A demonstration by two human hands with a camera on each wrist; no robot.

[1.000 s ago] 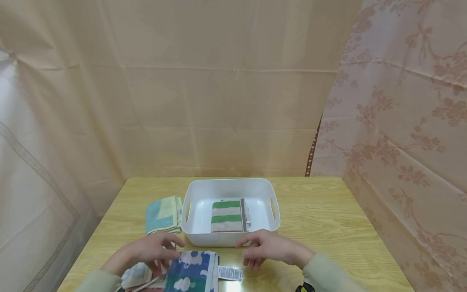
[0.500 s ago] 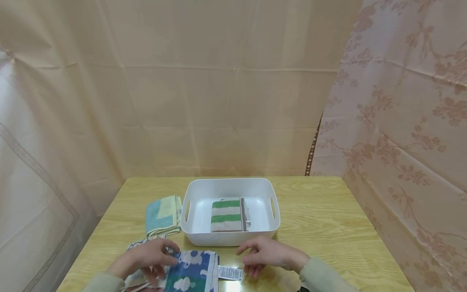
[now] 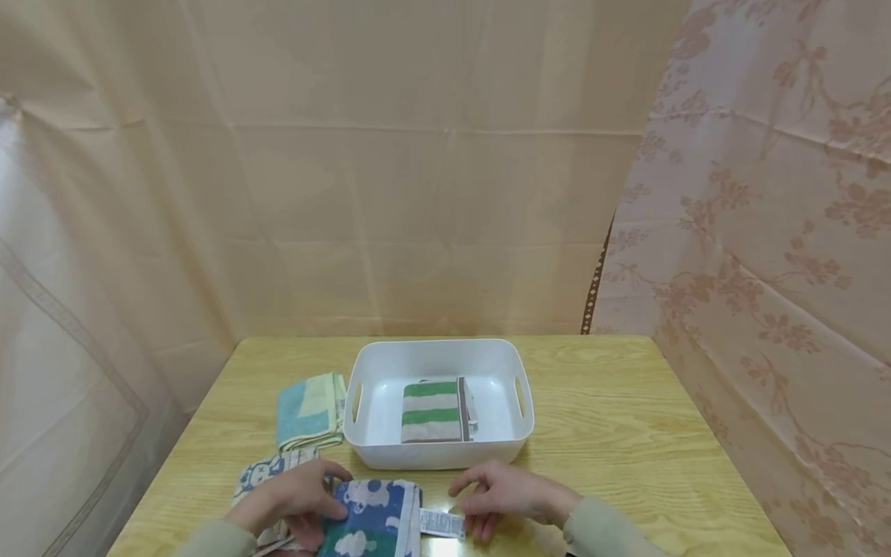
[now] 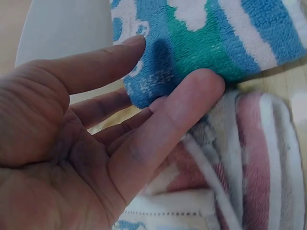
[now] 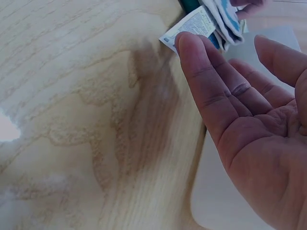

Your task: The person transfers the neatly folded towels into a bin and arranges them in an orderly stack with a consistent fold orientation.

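A folded blue and green towel [image 3: 372, 514] with white animal shapes lies at the table's front, a white care label [image 3: 442, 523] sticking out to its right. My left hand [image 3: 299, 499] is at its left edge, fingers loosely bent; in the left wrist view the fingertips [image 4: 204, 84] overlap its edge, with a gap between thumb and fingers. My right hand [image 3: 508, 495] hovers beside the label, fingers loosely bent and holding nothing. Partly hidden under my left hand is a folded cream towel [image 3: 261, 470] with blue figures; red and white striped cloth [image 4: 256, 139] shows there too.
Behind the hands stands a white plastic basket [image 3: 438, 458] with a handle hole at each end. Inside it lies a folded green and white striped towel [image 3: 431, 410]. A folded light blue and yellow towel [image 3: 309, 410] sits left of the basket.
My left hand has moved right and down to the blue towel's edge, and that towel has shifted slightly right with its label. My right hand has lowered slightly beside the label.
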